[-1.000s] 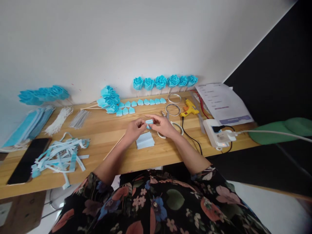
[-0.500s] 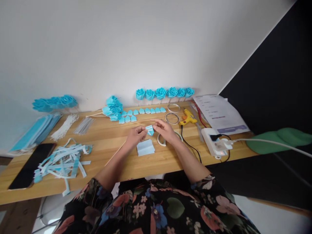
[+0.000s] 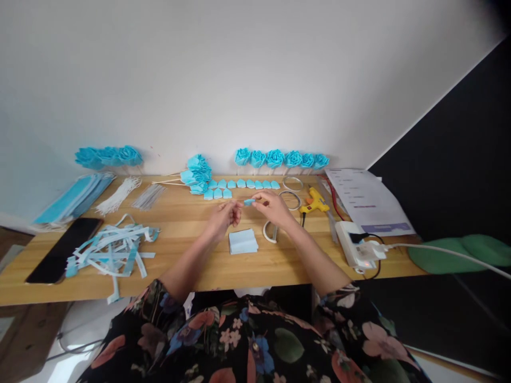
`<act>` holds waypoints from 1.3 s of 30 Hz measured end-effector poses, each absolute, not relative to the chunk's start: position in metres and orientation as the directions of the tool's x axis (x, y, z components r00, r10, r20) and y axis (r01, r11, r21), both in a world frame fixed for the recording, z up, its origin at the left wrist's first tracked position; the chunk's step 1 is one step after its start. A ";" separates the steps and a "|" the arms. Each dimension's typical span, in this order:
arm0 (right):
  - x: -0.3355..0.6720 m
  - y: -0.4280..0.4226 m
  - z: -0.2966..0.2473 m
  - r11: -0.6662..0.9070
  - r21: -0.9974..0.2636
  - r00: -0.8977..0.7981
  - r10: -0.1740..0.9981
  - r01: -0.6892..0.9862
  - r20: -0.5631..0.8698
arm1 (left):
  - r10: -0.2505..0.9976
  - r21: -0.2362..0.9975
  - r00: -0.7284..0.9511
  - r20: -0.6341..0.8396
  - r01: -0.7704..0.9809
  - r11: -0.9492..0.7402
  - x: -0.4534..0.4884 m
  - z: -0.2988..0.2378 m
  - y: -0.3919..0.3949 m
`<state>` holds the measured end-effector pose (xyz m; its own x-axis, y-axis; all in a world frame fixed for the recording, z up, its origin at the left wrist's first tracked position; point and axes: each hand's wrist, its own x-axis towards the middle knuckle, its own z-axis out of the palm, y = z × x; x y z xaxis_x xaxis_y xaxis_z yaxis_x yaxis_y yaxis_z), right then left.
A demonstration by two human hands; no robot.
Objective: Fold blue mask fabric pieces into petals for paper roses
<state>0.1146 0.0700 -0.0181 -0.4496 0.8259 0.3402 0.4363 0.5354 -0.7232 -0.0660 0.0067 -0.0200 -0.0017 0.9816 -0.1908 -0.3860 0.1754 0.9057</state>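
Note:
My right hand (image 3: 275,208) pinches a small folded light-blue piece (image 3: 249,202) between thumb and fingers, just above the wooden desk (image 3: 187,255). Beside it, my left hand (image 3: 224,217) has its fingers curled, the tips close to the same piece; whether they touch it is unclear. Directly below the hands a stack of pale-blue squares (image 3: 242,241) lies on the desk. A row of finished folded blue pieces (image 3: 239,185) lies further back.
Blue fabric roses (image 3: 279,158) stand along the wall, with more roses (image 3: 107,156) at left. Cut strips (image 3: 112,250), a phone (image 3: 64,249), blue masks (image 3: 74,197), tape rolls (image 3: 293,183), a yellow glue gun (image 3: 315,202), a power strip (image 3: 355,243) and a paper sheet (image 3: 365,199) surround the hands.
The folded piece has passed from between both hands to my right hand's pinch, lifted slightly toward the back. My head has tilted, shifting the desk lower in view.

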 end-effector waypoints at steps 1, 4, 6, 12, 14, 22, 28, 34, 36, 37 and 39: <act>0.110 0.077 -0.016 0.481 -0.717 -0.443 0.857 0.505 0.264 | 0.982 0.902 -0.051 -0.181 -0.405 0.145 -0.068 -0.019 0.007; 0.093 0.098 -0.015 0.374 -0.625 -0.428 0.901 0.685 0.071 | 0.970 0.886 -0.166 -0.178 -0.455 0.085 -0.073 -0.018 0.011; 0.080 0.109 -0.018 0.349 -0.600 -0.414 0.910 0.720 0.031 | 0.959 0.874 -0.213 -0.188 -0.483 0.064 -0.077 -0.018 0.013; 0.053 0.133 -0.027 0.277 -0.533 -0.349 0.936 0.799 -0.038 | 0.931 0.840 -0.309 -0.193 -0.543 -0.006 -0.085 -0.024 0.020; 0.049 0.137 -0.029 0.267 -0.515 -0.341 0.939 0.814 -0.053 | 0.925 0.834 -0.330 -0.190 -0.551 -0.026 -0.086 -0.025 0.020; 0.045 0.139 -0.032 0.292 -0.462 -0.340 0.940 0.837 -0.020 | 0.920 0.831 -0.325 -0.218 -0.557 0.000 -0.087 -0.024 0.020; 0.057 0.105 -0.012 0.423 -0.438 -0.411 0.903 0.794 0.127 | 0.909 0.823 -0.335 -0.247 -0.567 0.015 -0.088 -0.021 0.021; 0.092 0.041 0.000 0.629 -0.430 -0.670 0.739 0.648 0.073 | 0.913 0.798 -0.301 -0.274 -0.601 0.041 -0.086 -0.022 0.021; 0.103 0.028 -0.003 0.643 -0.441 -0.707 0.707 0.626 0.029 | 0.914 0.789 -0.271 -0.304 -0.609 0.081 -0.085 -0.022 0.020; 0.106 0.023 -0.006 0.672 -0.417 -0.729 0.684 0.612 0.030 | 0.915 0.788 -0.252 -0.313 -0.607 0.102 -0.084 -0.022 0.020; 0.110 0.020 -0.012 0.733 -0.358 -0.776 0.630 0.579 0.035 | 0.926 0.796 -0.203 -0.318 -0.588 0.144 -0.082 -0.021 0.019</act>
<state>0.1097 0.0198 -0.0117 -0.7758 0.6301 0.0345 0.5790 0.7325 -0.3580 -0.0820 0.0186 -0.0214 -0.2027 0.9263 -0.3178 -0.5882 0.1443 0.7957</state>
